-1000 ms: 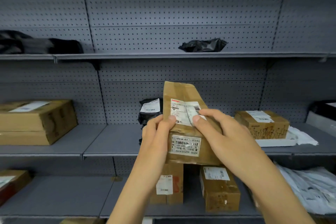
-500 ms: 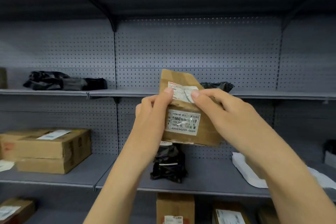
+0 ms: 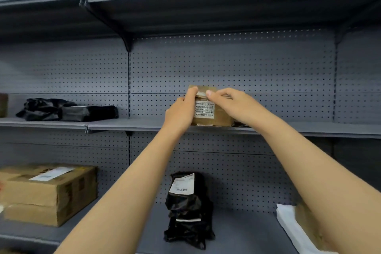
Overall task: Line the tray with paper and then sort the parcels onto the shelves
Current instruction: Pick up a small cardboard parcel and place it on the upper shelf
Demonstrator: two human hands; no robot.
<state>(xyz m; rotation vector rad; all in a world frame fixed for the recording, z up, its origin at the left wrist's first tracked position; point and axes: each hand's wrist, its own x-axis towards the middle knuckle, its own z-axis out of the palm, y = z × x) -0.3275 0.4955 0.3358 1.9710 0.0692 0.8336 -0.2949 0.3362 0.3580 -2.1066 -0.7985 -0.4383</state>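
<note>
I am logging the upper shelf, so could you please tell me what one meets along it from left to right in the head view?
Black bags → left hand → brown parcel → right hand.

Grey shelf (image 3: pixel 144 125): brown parcel (image 3: pixel 212 113), black bags (image 3: pixel 68 110).

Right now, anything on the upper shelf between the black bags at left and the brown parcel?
Nothing: in the head view the shelf is bare from the black bags to the brown parcel that both hands hold.
</note>
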